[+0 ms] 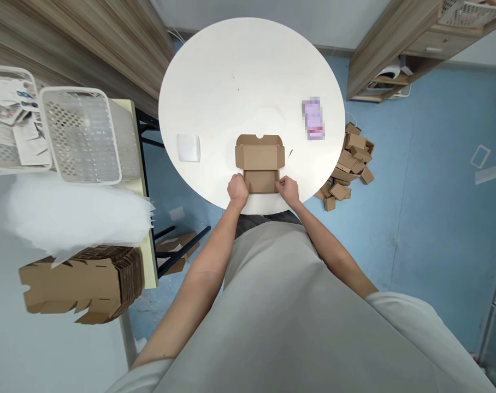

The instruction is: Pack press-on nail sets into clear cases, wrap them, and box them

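A small brown cardboard box (261,182) lies near the front edge of the round white table, its lid (260,157) folded up and back, away from me. My left hand (238,189) is closed on the box's left side wall. At the right side wall, my right hand (288,191) pinches the cardboard between thumb and fingers. The inside of the box shows only brown cardboard. To the left on the table sits a white square packet (188,148). A blurred pink and purple item (313,118) lies at the right.
The round white table (248,65) stands before me. A heap of small cardboard boxes (350,161) lies on the floor at its right. At left, a side table holds white baskets (82,136), white sheets (76,213) and a stack of flat cardboard (80,284).
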`<state>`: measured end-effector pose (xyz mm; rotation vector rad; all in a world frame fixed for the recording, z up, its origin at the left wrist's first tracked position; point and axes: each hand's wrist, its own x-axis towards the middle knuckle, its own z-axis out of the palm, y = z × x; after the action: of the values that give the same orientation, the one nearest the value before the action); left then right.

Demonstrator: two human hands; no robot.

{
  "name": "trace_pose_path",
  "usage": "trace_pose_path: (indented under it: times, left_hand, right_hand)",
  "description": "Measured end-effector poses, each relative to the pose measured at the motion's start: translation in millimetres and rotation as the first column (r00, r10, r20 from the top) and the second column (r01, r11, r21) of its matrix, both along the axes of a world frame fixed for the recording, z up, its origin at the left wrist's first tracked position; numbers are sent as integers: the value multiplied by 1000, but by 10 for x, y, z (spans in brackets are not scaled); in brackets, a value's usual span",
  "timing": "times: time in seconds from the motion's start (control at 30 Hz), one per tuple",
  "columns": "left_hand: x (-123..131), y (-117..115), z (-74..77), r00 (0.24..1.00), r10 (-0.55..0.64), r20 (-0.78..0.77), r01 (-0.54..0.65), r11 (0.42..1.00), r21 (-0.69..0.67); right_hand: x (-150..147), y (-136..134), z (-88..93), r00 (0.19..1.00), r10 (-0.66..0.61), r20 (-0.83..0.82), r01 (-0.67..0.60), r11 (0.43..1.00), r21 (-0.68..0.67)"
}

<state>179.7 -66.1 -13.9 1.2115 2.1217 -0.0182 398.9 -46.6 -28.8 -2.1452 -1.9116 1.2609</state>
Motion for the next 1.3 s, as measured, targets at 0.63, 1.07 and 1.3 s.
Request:
trace_pose_path:
  times: [0.63, 1.07, 1.3]
  left_hand:
    - [-330, -116, 38, 997, -28, 75, 31, 999, -29]
    - [-1865, 433, 43, 984, 179, 22, -179, 951, 254]
    - [-2104, 847, -43, 971, 233, -45, -226, 966, 123]
  right_hand:
    - [-482, 65, 253, 962, 98, 255, -67, 990, -125]
    - [-616, -271, 575, 907, -335, 257, 351, 936, -17]
    - [-713, -622, 759, 847, -496, 192, 499, 866, 32]
